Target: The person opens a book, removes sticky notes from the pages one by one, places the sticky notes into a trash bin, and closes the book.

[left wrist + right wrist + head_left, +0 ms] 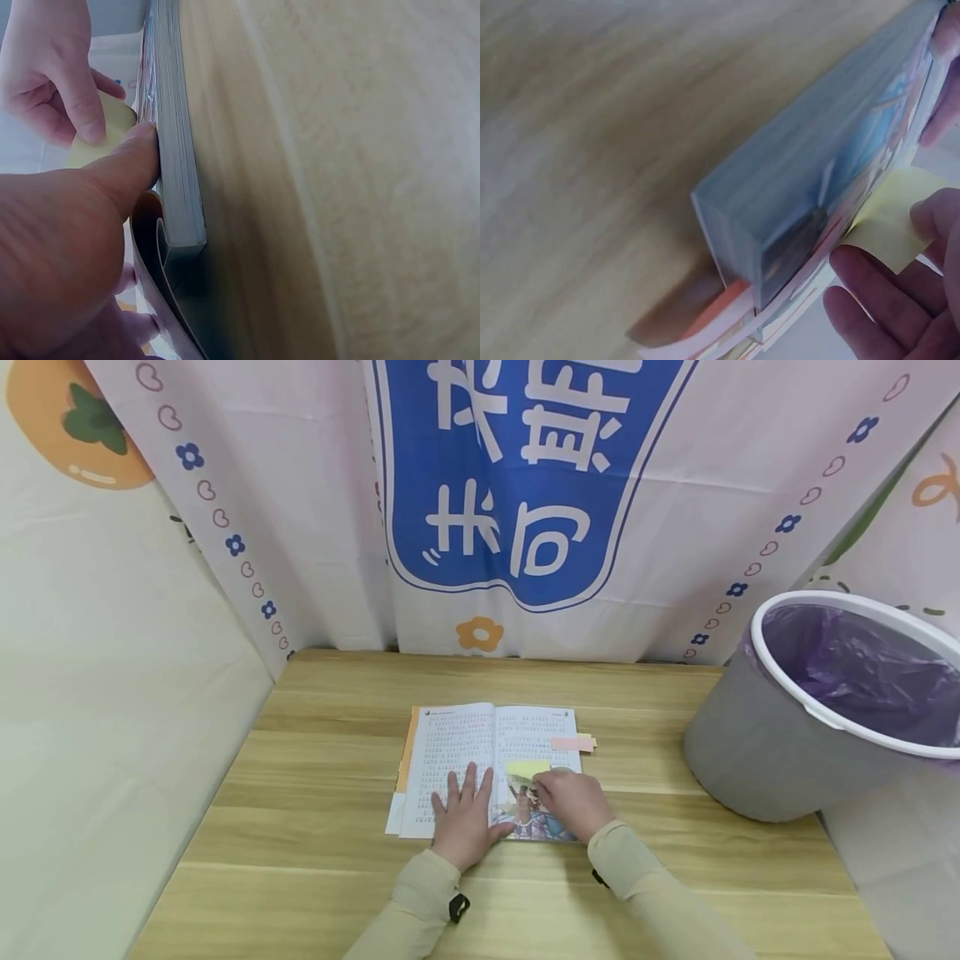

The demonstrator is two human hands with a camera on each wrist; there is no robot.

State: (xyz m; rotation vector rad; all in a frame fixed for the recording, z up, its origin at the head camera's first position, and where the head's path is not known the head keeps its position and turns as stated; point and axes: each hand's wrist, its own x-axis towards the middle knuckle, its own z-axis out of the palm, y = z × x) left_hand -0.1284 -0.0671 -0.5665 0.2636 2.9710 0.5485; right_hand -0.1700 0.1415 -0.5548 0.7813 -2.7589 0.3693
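Note:
An open book (457,735) lies on the wooden table, with printed text on both pages and a colour picture at the lower right. My left hand (464,825) rests with spread fingers on the left page, its thumb reaching across the fold near the bottom edge. Over the right page my right hand (576,802) pinches a yellow sticky note (528,768) between thumb and fingers. In the right wrist view the note (900,217) curves up from the page. Pink paper tabs (572,744) stick out from the book's right edge.
A grey bin (757,743) with a white rim and purple liner stands at the table's right side. A printed curtain (322,527) hangs behind the wooden table (315,760). Light cloth hangs at the left.

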